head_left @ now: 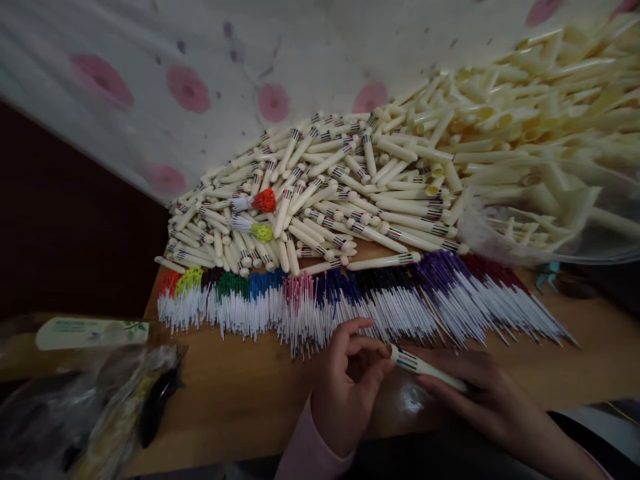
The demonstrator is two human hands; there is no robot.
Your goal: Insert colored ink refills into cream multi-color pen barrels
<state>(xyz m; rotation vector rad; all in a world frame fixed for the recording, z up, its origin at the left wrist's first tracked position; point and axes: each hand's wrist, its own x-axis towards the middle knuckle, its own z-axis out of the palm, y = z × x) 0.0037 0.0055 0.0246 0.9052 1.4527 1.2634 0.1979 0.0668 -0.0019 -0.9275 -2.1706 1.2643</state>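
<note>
A cream multicolour pen (430, 372) with coloured sliders near its top lies in my right hand (487, 393), fingers wrapped along its barrel. My left hand (350, 380) pinches the pen's top end between thumb and forefinger, its other fingers raised. Just beyond both hands runs a row of pen refills (330, 313) with white tubes, sorted by colour from orange at the left to dark red at the right. Behind them a heap of similar cream pens (320, 200) covers the back of the table.
Hollow cream barrels (530, 113) are piled at the back right, beside a clear plastic container (565, 247) with small parts. Two refill bundles, orange (264, 200) and yellow (261, 231), rest on the heap. Plastic bags (100, 393) and a black object (157, 407) sit at left; teal-handled pliers (549, 273) at right.
</note>
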